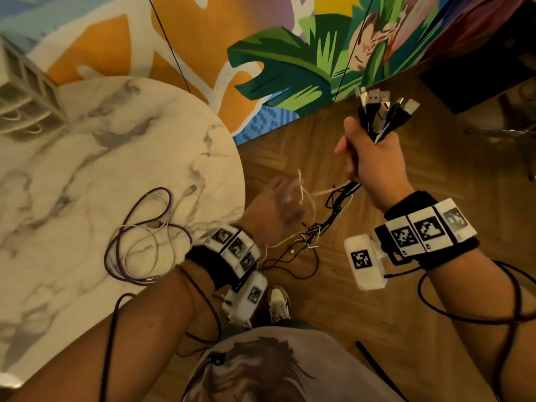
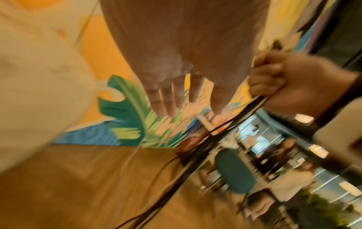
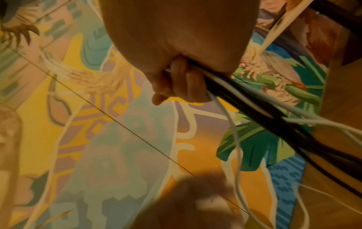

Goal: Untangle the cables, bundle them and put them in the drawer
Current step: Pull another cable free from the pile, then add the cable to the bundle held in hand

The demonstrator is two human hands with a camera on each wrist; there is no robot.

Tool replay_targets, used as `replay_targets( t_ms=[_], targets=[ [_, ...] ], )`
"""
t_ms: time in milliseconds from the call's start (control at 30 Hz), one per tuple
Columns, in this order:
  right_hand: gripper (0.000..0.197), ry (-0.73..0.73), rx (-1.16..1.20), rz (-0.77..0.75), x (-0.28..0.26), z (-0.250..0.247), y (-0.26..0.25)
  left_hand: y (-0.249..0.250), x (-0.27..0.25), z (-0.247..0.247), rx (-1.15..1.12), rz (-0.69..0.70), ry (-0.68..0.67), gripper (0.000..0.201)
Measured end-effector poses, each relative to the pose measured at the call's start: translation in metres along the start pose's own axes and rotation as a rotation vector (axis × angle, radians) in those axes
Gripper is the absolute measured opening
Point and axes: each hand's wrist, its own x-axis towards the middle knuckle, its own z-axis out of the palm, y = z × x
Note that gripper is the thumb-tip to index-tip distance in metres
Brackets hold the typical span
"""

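My right hand (image 1: 368, 158) grips a bundle of black and white cables (image 1: 377, 117) held upright over the floor, with the plug ends sticking out above the fist. The rest of the bundle hangs below as a tangle (image 1: 316, 227). In the right wrist view the fingers (image 3: 176, 80) curl round the black and white cables (image 3: 245, 99). My left hand (image 1: 278, 210) is blurred, fingers straight, among the hanging white strands below the right fist; in the left wrist view its fingers (image 2: 166, 99) are spread and hold nothing. A purple cable and a white cable (image 1: 139, 236) lie looped on the marble table.
The round marble table (image 1: 87, 158) fills the left side, with a grey shelf unit (image 1: 26, 91) at its far edge. A colourful patterned rug (image 1: 261, 47) lies beyond on the wooden floor (image 1: 333, 309). A dark piece of furniture (image 1: 487, 62) stands at the upper right. My shoe (image 1: 278, 306) is below.
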Motion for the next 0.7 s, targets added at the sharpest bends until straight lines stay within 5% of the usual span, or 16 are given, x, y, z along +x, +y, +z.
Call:
replay_targets(
  t_ms=[133, 233, 333, 433, 533, 600, 700],
  targets=[
    [0.04, -0.022, 0.132, -0.128, 0.003, 0.013, -0.03, 0.068, 0.029, -0.03, -0.306, 0.248, 0.064, 0.051],
    [0.036, -0.019, 0.154, -0.219, 0.009, 0.019, -0.047, 0.092, 0.043, -0.046, -0.216, 0.2, 0.038, 0.047],
    [0.039, -0.171, 0.111, -0.259, 0.016, 0.015, -0.055, 0.096, 0.043, -0.051, -0.483, 0.152, -0.042, 0.011],
    [0.048, -0.421, 0.14, -0.115, 0.023, 0.012, -0.048, 0.096, 0.039, -0.053, -0.788, 0.077, 0.015, 0.017],
    [0.08, -0.681, 0.353, 0.095, 0.022, 0.026, -0.031, 0.093, 0.035, -0.066, -0.763, -0.013, 0.141, 0.032],
    [0.058, -0.78, 0.416, 0.106, 0.015, 0.039, -0.014, 0.088, 0.035, -0.081, -0.81, -0.024, 0.141, 0.041],
    [0.025, -0.745, -0.028, 0.058, 0.002, 0.06, 0.016, 0.089, 0.037, -0.109, -0.696, 0.004, 0.196, 0.048]
  ],
)
